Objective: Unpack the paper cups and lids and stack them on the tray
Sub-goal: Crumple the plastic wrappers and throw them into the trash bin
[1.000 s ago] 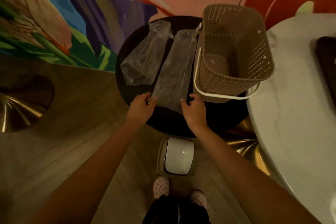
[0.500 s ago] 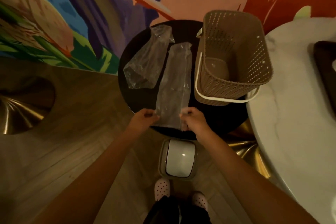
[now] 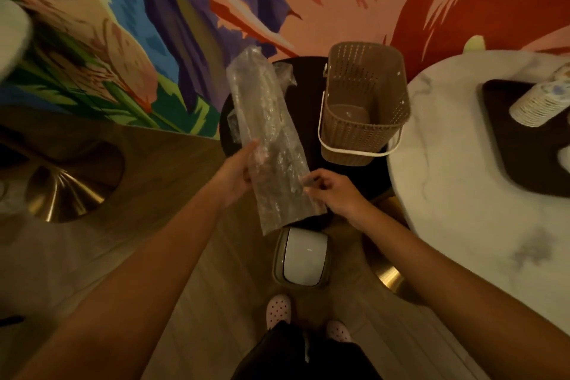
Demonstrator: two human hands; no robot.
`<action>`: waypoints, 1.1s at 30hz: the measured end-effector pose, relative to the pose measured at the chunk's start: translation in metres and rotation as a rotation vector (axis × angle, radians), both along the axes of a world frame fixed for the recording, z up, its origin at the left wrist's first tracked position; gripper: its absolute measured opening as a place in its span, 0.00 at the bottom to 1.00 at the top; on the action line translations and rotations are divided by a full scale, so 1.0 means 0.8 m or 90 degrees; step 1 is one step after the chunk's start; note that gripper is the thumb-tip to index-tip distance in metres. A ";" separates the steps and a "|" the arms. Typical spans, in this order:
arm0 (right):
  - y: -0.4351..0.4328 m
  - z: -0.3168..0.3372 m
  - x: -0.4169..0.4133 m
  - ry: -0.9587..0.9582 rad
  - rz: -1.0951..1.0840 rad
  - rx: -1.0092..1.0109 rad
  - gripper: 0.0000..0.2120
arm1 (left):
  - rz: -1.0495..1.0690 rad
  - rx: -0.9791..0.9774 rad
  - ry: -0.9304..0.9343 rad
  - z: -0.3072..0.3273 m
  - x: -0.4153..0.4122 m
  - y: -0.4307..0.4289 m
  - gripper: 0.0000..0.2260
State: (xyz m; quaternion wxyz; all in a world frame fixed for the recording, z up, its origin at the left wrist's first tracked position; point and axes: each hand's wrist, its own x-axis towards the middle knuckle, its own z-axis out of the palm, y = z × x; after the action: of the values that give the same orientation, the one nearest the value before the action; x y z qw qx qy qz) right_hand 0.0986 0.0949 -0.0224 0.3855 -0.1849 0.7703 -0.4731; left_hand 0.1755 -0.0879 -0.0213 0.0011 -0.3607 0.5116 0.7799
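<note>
A long, empty clear plastic sleeve is lifted off the small round black table. My left hand grips its left edge and my right hand pinches its right edge near the lower end. A second crumpled plastic sleeve lies on the black table, mostly hidden behind the first. On the white marble table at the right sits a dark tray holding a stack of patterned paper cups lying on its side.
An empty brown perforated basket with a white handle stands on the black table. A small bin with a white swing lid stands on the wooden floor in front of my feet. A gold table base is at the left.
Both hands have lifted the long plastic sleeve off the black table and pulled it toward me. The view has swung right, bringing the tray and cups into sight.
</note>
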 end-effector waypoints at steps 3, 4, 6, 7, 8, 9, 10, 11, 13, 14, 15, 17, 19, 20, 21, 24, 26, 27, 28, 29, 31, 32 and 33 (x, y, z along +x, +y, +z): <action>0.019 0.015 -0.002 -0.027 0.019 0.008 0.09 | 0.042 -0.009 0.102 0.021 -0.001 0.008 0.14; 0.025 0.021 -0.004 -0.046 0.011 0.002 0.09 | 0.030 -0.037 0.112 0.027 0.000 0.013 0.10; 0.033 0.036 -0.010 -0.070 -0.031 -0.037 0.10 | -0.011 -0.078 0.111 0.040 -0.003 0.027 0.06; 0.037 0.045 -0.014 -0.075 -0.061 -0.065 0.10 | -0.037 -0.086 0.111 0.045 -0.006 0.036 0.05; 0.040 0.055 -0.019 -0.071 -0.091 -0.091 0.10 | -0.059 -0.093 0.113 0.050 -0.010 0.045 0.05; 0.043 0.065 -0.024 -0.056 -0.115 -0.109 0.11 | -0.076 -0.102 0.113 0.055 -0.013 0.055 0.04; 0.046 0.075 -0.029 -0.034 -0.133 -0.119 0.11 | -0.089 -0.115 0.114 0.058 -0.017 0.064 0.04; 0.049 0.084 -0.034 -0.011 -0.146 -0.123 0.12 | -0.099 -0.120 0.114 0.062 -0.020 0.072 0.05; 0.058 0.100 -0.042 0.015 -0.151 -0.140 0.12 | -0.116 -0.117 0.120 0.071 -0.026 0.087 0.09; 0.064 0.107 -0.044 0.023 -0.144 -0.148 0.12 | -0.118 -0.111 0.124 0.074 -0.029 0.091 0.09; 0.071 0.111 -0.046 0.026 -0.135 -0.154 0.12 | -0.115 -0.100 0.124 0.078 -0.031 0.097 0.09; 0.085 0.118 -0.050 0.008 -0.116 -0.165 0.12 | -0.110 -0.071 0.127 0.079 -0.034 0.105 0.08; 0.099 0.122 -0.053 -0.034 -0.104 -0.181 0.10 | -0.144 -0.013 0.145 0.080 -0.035 0.112 0.10; 0.106 0.124 -0.055 -0.049 -0.103 -0.183 0.10 | -0.181 0.013 0.152 0.080 -0.035 0.113 0.13; 0.113 0.125 -0.057 -0.058 -0.102 -0.180 0.10 | -0.208 0.035 0.150 0.083 -0.036 0.115 0.15; 0.132 0.127 -0.062 -0.083 -0.108 -0.203 0.11 | -0.195 0.003 0.114 0.082 -0.045 0.120 0.14; 0.142 0.127 -0.064 -0.077 -0.127 -0.225 0.12 | -0.161 -0.031 0.078 0.081 -0.054 0.127 0.08; 0.145 0.126 -0.065 -0.072 -0.143 -0.234 0.12 | -0.150 -0.033 0.064 0.084 -0.057 0.133 0.06; 0.148 0.125 -0.066 -0.068 -0.159 -0.243 0.12 | -0.145 -0.034 0.050 0.083 -0.060 0.136 0.06; 0.150 0.124 -0.067 -0.062 -0.171 -0.249 0.13 | -0.143 -0.014 0.032 0.087 -0.060 0.142 0.06; 0.155 0.121 -0.068 -0.010 -0.175 -0.237 0.12 | -0.151 0.037 -0.008 0.096 -0.058 0.151 0.09; 0.158 0.121 -0.069 0.034 -0.165 -0.216 0.11 | -0.173 0.069 -0.018 0.100 -0.057 0.153 0.11; 0.161 0.122 -0.069 0.075 -0.154 -0.194 0.11 | -0.196 0.116 -0.025 0.107 -0.055 0.157 0.15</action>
State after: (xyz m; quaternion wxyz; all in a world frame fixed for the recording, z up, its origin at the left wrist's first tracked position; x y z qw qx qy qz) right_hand 0.0436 0.2235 0.0749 0.2475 -0.1747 0.7279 -0.6151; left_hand 0.1319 0.0375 0.0641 0.1627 -0.2915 0.4879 0.8065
